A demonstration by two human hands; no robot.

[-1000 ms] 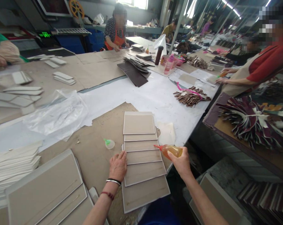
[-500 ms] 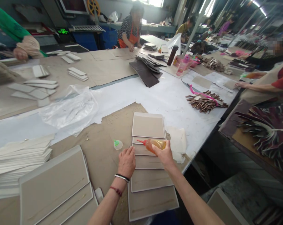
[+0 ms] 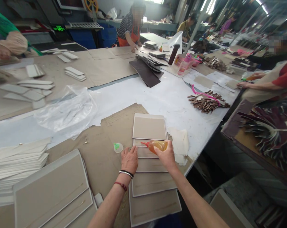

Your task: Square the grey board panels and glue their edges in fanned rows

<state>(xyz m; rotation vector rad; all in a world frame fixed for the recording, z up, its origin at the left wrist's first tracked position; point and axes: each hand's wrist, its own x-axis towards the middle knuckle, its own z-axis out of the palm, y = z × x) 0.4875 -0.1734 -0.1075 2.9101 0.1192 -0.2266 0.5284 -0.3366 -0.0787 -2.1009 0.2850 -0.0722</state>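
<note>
A staggered row of tan rectangular panels (image 3: 149, 127) with pale borders lies on brown paper in front of me. My left hand (image 3: 129, 159) lies flat with fingers stretched on the left edge of the row. My right hand (image 3: 166, 155) is closed round an amber squeeze bottle (image 3: 157, 145) with a red nozzle that points left over one of the upper panels. A small clear cap with a green top (image 3: 118, 147) sits just left of the panels.
A white panel stack (image 3: 17, 158) and larger tan panels (image 3: 50, 186) lie at left, clear plastic (image 3: 67, 110) beyond. White cloth (image 3: 180, 142) lies right of the row near the table edge. Dark leather pieces (image 3: 145, 71) and co-workers occupy the far and right sides.
Over the second my right hand carried the bottle from the right edge of the row leftward over the panels, nozzle now near my left hand. My left hand has stayed on the row's edge.
</note>
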